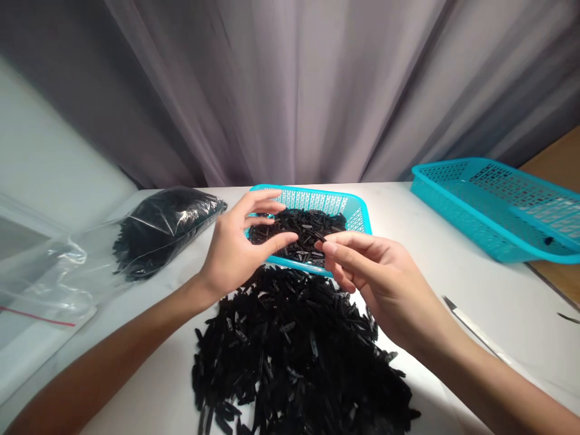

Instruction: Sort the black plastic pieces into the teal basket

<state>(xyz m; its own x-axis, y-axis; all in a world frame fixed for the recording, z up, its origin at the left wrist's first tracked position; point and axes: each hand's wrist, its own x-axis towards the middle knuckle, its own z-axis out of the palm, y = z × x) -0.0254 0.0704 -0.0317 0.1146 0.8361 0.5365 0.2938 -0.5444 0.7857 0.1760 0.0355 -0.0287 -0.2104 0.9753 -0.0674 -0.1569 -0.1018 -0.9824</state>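
Observation:
My left hand [247,232] hovers over the left side of a blue plastic basket [365,216], its fingers and thumb spread with nothing between them. Over the basket's right front, my right hand [369,260] pinches a small, thin black piece [319,237] between thumb and forefinger. What exactly the piece is, I cannot make out. Many similar slim black pieces [306,232] lie inside the basket. A large heap of black pieces [299,356] spreads over the white table in front of it, below both hands.
On the left lies a clear zip bag [167,220] holding more black pieces. A second blue basket [462,211] stands at the right with a small dark bit inside. A slim pointed tool with a white handle [475,329] rests by my right forearm. Grey curtains [294,90] hang behind the table.

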